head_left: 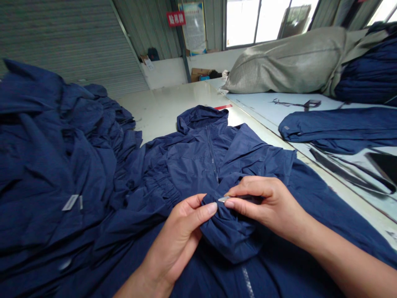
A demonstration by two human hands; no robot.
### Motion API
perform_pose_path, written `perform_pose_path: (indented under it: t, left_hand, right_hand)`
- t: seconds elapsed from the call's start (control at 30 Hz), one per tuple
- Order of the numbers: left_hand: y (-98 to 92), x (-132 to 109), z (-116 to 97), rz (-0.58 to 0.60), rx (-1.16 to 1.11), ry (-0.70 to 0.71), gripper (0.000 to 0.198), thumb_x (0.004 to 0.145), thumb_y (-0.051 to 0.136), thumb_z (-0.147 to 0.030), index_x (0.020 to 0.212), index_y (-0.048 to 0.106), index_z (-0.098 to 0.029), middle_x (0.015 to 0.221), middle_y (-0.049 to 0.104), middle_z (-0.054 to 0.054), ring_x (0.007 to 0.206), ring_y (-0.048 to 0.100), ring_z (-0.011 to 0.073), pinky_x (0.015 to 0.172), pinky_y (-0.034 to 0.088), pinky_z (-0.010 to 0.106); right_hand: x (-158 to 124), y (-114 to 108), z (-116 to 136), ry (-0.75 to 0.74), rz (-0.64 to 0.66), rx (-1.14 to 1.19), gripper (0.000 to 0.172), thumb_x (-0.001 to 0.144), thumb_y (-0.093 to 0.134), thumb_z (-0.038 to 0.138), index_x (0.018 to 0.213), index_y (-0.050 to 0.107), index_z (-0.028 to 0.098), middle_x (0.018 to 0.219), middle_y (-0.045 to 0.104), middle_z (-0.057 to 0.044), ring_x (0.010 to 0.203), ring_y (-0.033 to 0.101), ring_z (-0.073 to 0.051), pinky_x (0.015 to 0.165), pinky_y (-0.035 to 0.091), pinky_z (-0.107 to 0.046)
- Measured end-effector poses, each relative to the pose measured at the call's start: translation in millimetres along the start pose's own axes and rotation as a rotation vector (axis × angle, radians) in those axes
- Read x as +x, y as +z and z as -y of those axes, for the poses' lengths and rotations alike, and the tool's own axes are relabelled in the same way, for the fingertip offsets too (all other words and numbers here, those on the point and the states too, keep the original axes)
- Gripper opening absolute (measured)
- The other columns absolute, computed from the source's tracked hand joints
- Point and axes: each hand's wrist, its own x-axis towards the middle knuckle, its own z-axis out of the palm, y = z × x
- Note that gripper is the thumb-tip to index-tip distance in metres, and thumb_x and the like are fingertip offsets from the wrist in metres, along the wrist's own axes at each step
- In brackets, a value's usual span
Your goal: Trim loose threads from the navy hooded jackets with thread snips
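Observation:
A navy hooded jacket (189, 159) with a front zipper (213, 159) lies spread before me, its hood (203, 118) pointing away. Between thumb and fingers, my left hand (182, 227) pinches a bunched fold (232, 244) of the navy fabric. My right hand (263, 200) is closed on a small silver blade-like piece (222, 199), whose tip pokes out between thumb and forefinger. That tip touches or nearly touches the fold beside my left thumb. The rest of the piece is hidden inside the right hand.
Piled navy garments (62, 165) rise on the left, one showing a white label (70, 202). To the right are a folded navy garment (341, 126), dark straps (350, 165) and a dark flat object (384, 165). A large grey-beige sack (288, 62) lies at the back right.

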Motion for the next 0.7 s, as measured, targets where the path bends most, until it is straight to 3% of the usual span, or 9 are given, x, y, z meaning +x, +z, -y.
perform_pose_path:
  t: [0.5,0.7]
  left_hand:
    - [0.0,-1.1,1.8,-0.018,0.068,0.017,0.025,0.071,0.083,-0.023,0.093,0.075,-0.014,0.091,0.077,0.008,0.084,0.071,0.0207,0.075,0.052,0.026]
    - [0.1,0.1,1.4,-0.036,0.072,0.022,0.027,0.069,0.084,-0.023,0.093,0.076,-0.013,0.091,0.077,0.009,0.084,0.071,0.0213,0.08,0.052,0.028]
  right_hand:
    - [-1.4,-1.4,-2.5,-0.047,0.011,-0.031,0.018,0.088,0.069,0.035,0.091,0.078,0.02,0.075,0.072,-0.004,0.066,0.063,-0.012,0.058,0.046,-0.022]
    - [-1.5,-1.2,-2.1,-0.035,0.015,-0.032,0.019,0.089,0.068,0.036,0.091,0.078,0.02,0.077,0.073,-0.005,0.067,0.064,-0.013,0.06,0.047,-0.023]
